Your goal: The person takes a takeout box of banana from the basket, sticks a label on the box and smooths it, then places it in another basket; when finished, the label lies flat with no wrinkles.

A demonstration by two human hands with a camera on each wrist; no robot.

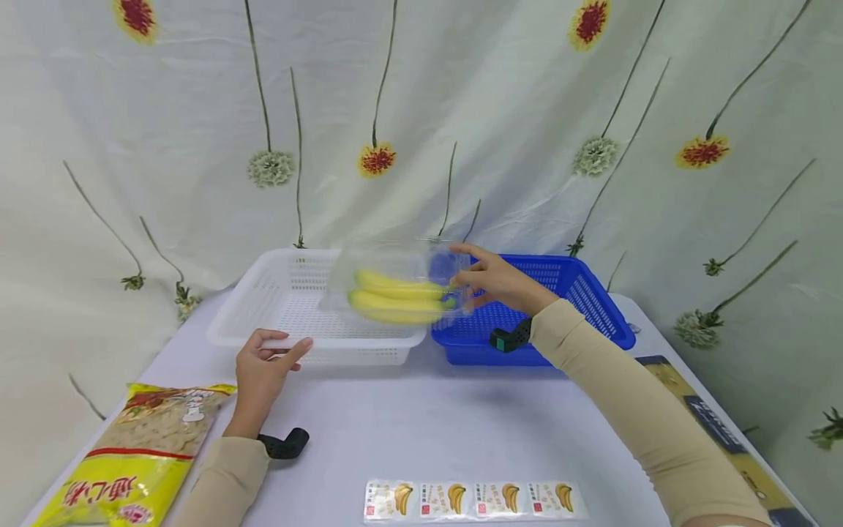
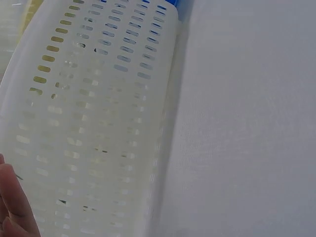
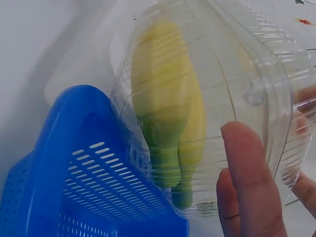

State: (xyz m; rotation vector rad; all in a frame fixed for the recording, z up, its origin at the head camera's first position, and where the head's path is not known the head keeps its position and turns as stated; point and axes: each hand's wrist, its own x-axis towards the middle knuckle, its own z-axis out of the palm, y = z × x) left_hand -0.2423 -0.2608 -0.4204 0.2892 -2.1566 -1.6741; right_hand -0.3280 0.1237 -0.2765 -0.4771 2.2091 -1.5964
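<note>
My right hand (image 1: pixel 503 284) grips one end of a clear plastic clamshell box (image 1: pixel 339 282) with yellow bananas (image 1: pixel 395 296) inside. The box is raised over the white basket (image 1: pixel 356 355) and the near side of the blue basket (image 1: pixel 487 355). In the right wrist view, thumb and fingers hold the ridged plastic box (image 3: pixel 237 74), and green banana ends (image 3: pixel 168 168) show through it. My left hand (image 1: pixel 260 373) is at the front rim of the white basket, fingers loosely bent. Whether it touches the rim, I cannot tell.
A yellow bag of dry food (image 1: pixel 145 454) lies at the table's left front. A strip of banana-picture labels (image 1: pixel 474 501) is at the front edge. On the right edge lies a long dark and tan package (image 1: pixel 718 424). Flowered cloth (image 1: pixel 421 95) hangs behind the baskets.
</note>
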